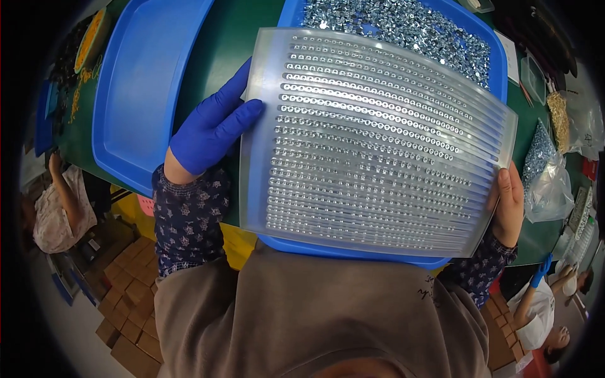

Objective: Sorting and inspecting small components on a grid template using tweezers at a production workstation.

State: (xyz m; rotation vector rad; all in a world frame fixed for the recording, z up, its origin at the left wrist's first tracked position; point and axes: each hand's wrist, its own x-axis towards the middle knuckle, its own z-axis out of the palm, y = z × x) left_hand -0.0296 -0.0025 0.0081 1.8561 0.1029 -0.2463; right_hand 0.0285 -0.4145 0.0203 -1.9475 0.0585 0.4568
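A clear plastic grooved tray (261, 145) is held up in front of me, over a blue tub. Rows of small shiny metal pieces (372, 104) sit in its grooves, and the right ends of several grooves are bare. My left hand (211, 126), in a blue glove, grips the left edge, thumb on top and fingers mostly hidden beneath. At the right edge my bare right hand (508, 201) holds the tray, its other fingers partly hidden. Past the far edge, the blue tub (498, 50) shows a heap of loose metal pieces (403, 25).
An empty blue tray (142, 75) lies to the left on the green table (220, 50). Clear bags of small parts (545, 170) lie at the right. Other people sit at far left and lower right, one wearing a blue glove (542, 271). Cardboard boxes (129, 290) cover the floor lower left.
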